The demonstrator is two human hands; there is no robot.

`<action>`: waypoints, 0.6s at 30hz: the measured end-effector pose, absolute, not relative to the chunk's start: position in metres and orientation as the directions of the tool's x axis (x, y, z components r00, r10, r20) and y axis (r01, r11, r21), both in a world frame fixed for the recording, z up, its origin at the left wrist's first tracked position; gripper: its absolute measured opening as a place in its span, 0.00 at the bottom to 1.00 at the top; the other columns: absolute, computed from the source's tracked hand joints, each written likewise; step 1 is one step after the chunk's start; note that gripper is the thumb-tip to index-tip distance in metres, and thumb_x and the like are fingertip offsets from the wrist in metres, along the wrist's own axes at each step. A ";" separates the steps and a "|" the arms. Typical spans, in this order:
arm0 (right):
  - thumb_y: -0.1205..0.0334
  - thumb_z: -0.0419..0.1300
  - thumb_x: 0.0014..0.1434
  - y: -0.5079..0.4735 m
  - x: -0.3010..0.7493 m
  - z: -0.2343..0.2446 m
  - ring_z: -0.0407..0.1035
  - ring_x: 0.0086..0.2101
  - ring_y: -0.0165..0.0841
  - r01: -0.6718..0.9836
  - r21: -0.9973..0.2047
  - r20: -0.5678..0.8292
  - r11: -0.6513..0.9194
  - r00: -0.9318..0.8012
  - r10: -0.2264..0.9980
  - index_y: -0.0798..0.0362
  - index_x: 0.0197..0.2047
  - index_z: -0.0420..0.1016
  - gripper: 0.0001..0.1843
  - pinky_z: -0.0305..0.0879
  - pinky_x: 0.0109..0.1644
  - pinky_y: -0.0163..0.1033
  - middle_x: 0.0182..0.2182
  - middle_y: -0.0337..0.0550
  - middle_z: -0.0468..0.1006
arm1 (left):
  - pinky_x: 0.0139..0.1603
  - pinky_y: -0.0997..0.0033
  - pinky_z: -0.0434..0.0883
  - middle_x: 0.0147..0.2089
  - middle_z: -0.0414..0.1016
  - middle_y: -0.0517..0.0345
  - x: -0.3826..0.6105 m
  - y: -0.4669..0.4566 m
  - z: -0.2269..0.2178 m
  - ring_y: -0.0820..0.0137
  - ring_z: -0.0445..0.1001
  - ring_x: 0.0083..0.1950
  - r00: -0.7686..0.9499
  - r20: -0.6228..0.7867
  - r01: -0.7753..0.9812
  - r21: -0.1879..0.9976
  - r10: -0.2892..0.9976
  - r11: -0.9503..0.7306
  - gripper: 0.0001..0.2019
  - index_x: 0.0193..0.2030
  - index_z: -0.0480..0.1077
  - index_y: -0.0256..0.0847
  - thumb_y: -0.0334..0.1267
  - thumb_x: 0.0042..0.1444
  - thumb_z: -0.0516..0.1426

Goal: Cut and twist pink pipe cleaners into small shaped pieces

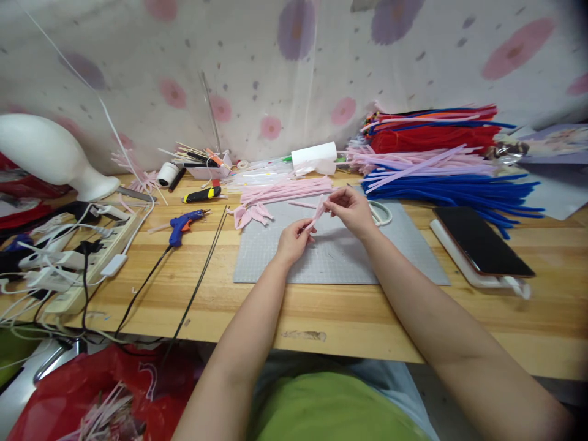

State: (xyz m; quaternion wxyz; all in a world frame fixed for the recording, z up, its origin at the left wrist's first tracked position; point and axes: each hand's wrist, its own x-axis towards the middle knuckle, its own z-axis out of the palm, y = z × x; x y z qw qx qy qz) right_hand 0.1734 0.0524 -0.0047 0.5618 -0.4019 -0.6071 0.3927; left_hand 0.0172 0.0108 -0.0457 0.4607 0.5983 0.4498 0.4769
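Between my two hands is a bent pink pipe cleaner (318, 211), raised over the grey cutting mat (340, 263). My left hand (295, 240) pinches its lower end. At the upper end, my right hand (351, 209) closes its thumb and fingertips on it. Behind my right hand lie scissors with pale handles (383, 214), partly covered by that hand. Pink shaped pipe-cleaner pieces (252, 214) rest at the mat's upper left corner. Just beyond the mat lies a bundle of straight pink pipe cleaners (287, 190).
Blue (450, 193), red and lilac pipe cleaners are piled at the back right. A phone (482, 241) lies right of the mat. To the left are a blue glue gun (184, 228), a yellow-black cutter (202, 195), a cabled power strip (98, 257) and a white foam head (50, 153).
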 end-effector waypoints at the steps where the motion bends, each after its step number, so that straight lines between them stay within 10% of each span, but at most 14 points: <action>1: 0.56 0.64 0.43 0.052 0.176 -0.004 0.66 0.24 0.27 0.092 -0.918 0.384 0.387 -0.046 0.922 0.53 0.28 0.65 0.14 0.63 0.24 0.33 0.23 0.36 0.70 | 0.28 0.76 0.66 0.33 0.73 0.57 0.017 0.011 -0.045 0.79 0.68 0.24 0.156 0.147 0.093 0.982 0.977 -0.163 0.12 0.43 0.70 0.39 0.38 0.52 0.52; 18: 0.54 0.67 0.39 0.049 0.186 0.013 0.63 0.21 0.25 0.023 -0.955 0.282 0.296 -0.240 0.929 0.54 0.25 0.67 0.16 0.62 0.24 0.34 0.21 0.36 0.70 | 0.36 0.71 0.67 0.35 0.77 0.50 0.014 0.004 -0.021 0.69 0.75 0.34 0.287 -0.098 -0.210 0.964 0.953 0.163 0.17 0.33 0.72 0.35 0.46 0.39 0.63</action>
